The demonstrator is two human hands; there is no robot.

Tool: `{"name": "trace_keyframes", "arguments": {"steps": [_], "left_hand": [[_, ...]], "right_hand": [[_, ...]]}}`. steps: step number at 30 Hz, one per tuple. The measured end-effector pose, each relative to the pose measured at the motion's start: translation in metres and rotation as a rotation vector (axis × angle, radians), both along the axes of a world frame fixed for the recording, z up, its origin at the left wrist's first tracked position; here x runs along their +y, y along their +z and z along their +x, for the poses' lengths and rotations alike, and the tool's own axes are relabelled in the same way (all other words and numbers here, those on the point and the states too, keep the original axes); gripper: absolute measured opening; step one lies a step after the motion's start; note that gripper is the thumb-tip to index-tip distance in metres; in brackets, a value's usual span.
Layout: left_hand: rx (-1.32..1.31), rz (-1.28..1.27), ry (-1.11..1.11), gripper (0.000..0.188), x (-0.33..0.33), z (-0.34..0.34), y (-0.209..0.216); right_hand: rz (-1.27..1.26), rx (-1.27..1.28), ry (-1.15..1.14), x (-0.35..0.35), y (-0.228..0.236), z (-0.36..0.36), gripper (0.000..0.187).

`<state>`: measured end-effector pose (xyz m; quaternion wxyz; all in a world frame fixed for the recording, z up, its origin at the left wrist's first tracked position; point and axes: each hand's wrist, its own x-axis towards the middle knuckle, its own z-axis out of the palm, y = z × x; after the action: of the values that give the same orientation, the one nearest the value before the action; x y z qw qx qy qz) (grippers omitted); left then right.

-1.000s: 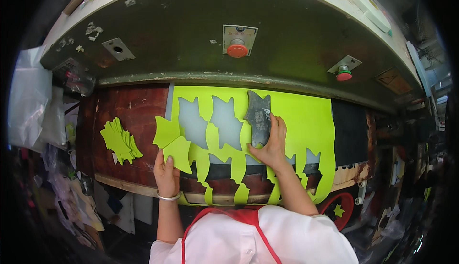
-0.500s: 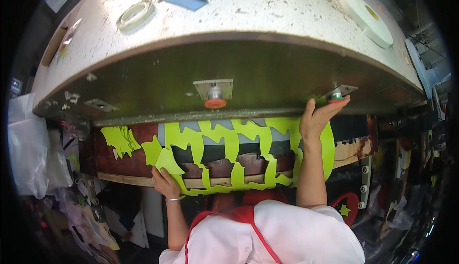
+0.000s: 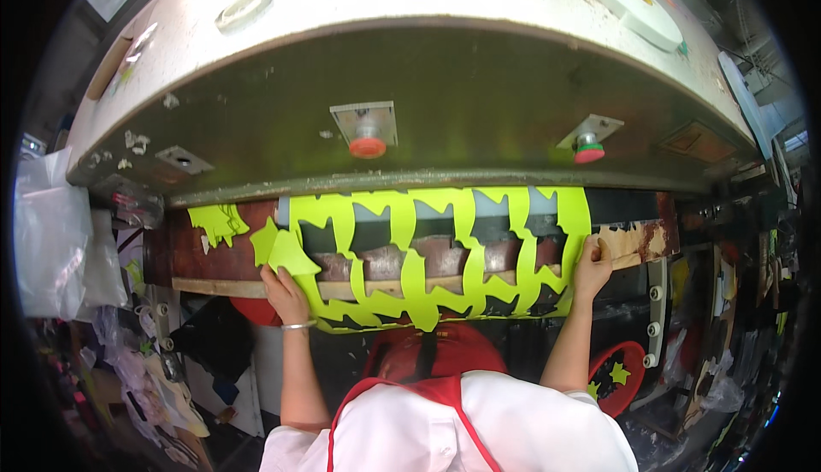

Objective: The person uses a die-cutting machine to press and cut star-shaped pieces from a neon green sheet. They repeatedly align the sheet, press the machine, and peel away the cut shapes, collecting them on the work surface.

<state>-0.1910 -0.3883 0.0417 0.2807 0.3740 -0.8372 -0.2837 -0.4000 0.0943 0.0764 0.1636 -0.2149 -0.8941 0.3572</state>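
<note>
A bright yellow-green sheet point(image 3: 414, 268) full of star-shaped cut-outs lies across the wooden bench point(image 3: 205, 286), its near edge hanging over. My left hand point(image 3: 286, 298) is closed on a pale yellow-green star piece point(image 3: 292, 252) at the sheet's left side; its fingertips are partly hidden. A second star point(image 3: 264, 242) lies against that piece. My right hand point(image 3: 592, 268) has its fingers closed on the sheet's right edge. Farther left rests a pile of stars point(image 3: 217, 223).
A dark green machine beam point(image 3: 479, 104) spans the far side, bearing a red button point(image 3: 368, 146) and a pinkish-red one with a green collar point(image 3: 588, 149). Above sit a tape roll point(image 3: 244, 10) and a white roll point(image 3: 633, 3). A red bin point(image 3: 631, 357) with stars stands lower right.
My right hand has left the right-hand button and come down to the sheet's right edge. My left hand stays at the star piece. The whole view has shifted slightly.
</note>
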Motion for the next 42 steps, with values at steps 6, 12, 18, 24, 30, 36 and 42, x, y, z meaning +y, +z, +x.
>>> {"name": "trace_keyframes", "arguments": {"steps": [6, 12, 18, 24, 30, 36, 42], "left_hand": [[0.034, 0.105, -0.05, 0.024, 0.003, 0.008, 0.0], [0.0, 0.165, 0.08, 0.024, 0.003, 0.026, 0.011], [0.277, 0.098, 0.286, 0.021, -0.102, 0.02, 0.03], [-0.235, 0.117, 0.481, 0.034, -0.159, 0.047, -0.005], [-0.311, 0.021, 0.426, 0.034, -0.175, 0.092, -0.054], [0.044, 0.64, 0.457, 0.034, -0.194, 0.092, -0.048], [-0.757, -0.153, 0.528, 0.043, -0.175, 0.067, -0.006]], "right_hand": [[0.317, 0.026, 0.255, 0.043, -0.036, 0.017, 0.04], [0.154, 0.089, 0.127, -0.008, -0.031, -0.013, 0.046], [-0.16, 0.11, 0.824, -0.185, -0.047, -0.06, 0.066], [0.296, 0.088, 1.004, -0.277, -0.04, -0.038, 0.099], [0.224, 0.149, 1.001, -0.284, -0.051, -0.064, 0.08], [-0.089, 0.084, 0.931, -0.275, -0.051, -0.07, 0.078], [-1.057, -0.125, 0.749, -0.243, -0.047, -0.097, 0.067]]}}
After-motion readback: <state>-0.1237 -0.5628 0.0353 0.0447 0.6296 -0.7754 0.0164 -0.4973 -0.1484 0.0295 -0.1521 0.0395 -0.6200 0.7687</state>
